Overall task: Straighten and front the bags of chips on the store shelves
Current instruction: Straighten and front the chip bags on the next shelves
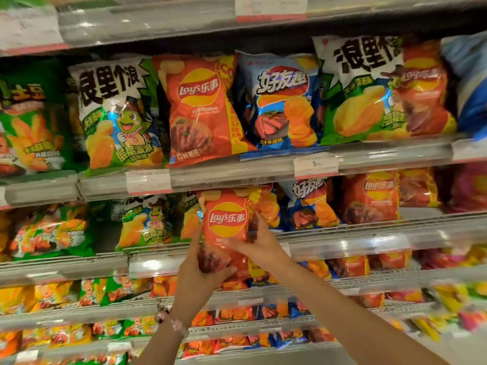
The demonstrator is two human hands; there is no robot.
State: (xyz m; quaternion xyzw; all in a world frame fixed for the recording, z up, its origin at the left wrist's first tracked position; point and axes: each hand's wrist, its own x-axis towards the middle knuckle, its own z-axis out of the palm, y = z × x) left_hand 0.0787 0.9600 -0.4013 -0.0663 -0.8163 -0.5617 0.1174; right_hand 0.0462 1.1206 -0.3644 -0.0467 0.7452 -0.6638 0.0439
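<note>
Bag in hands: an orange Lay's bag (228,227), upright, in front of the second shelf's front edge (342,243).
Left hand (200,270): fingers curled around the bag's lower left corner.
Right hand (259,239): fingers curled, gripping its right side.
Neighbours: green bag (147,222) to the left, blue bag (309,206) to the right.

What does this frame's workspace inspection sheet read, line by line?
Surface: tiered store shelves with clear price rails.
Job's things: red Lay's bag held upright at the second shelf; rows of chip bags fill the shelves.
Clutter: blue bag on the upper shelf overhangs the rail.
Grippers: left hand grips the bag's lower part; right hand grips its right side.
Cables: nothing seen.
Surroundings: paper price tags; bracelet on the left wrist.
</note>
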